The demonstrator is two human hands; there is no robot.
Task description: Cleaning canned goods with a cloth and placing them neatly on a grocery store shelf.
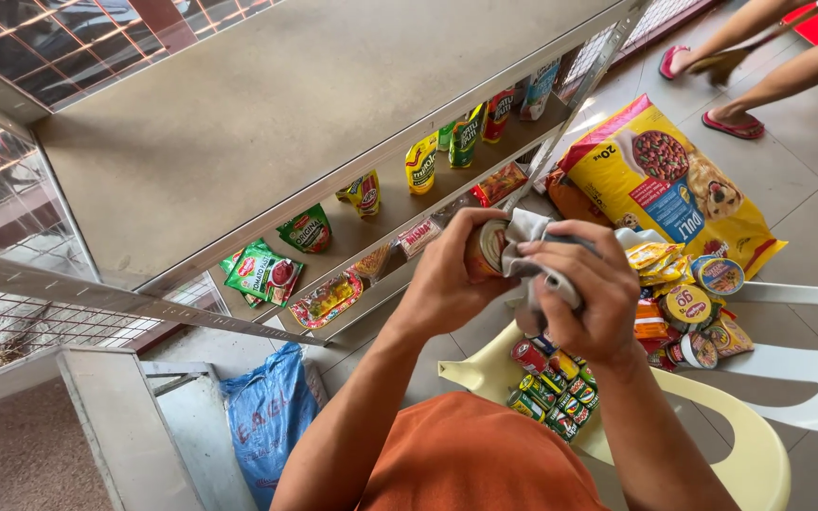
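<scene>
A small can [487, 248] sits in the left hand [447, 284], held up in front of the person just above the pale plastic chair [759, 445], its fingers closed around the can's body with the round end facing the camera. The right hand [591, 293] presses a grey cloth [532, 232] against the can, its fingers bunched tight on the cloth, so the wiping looks to be under way on this 1 can. On the chair seat below lies a cluster of similar small cans [553, 388] and, beside them, round tubs and snack packets [688, 308]; whether those have been wiped cannot be told. On the metal shelf [239, 123] to the left, the middle tier carries a sparse row of sauce pouches [420, 163] and packets, while the top board shows no goods, so I judge much stock remains off the shelf. A big yellow pet-food bag [665, 180] lies on the tiled floor [816, 180], and another person's sandalled feet [733, 123] stand beyond it.
</scene>
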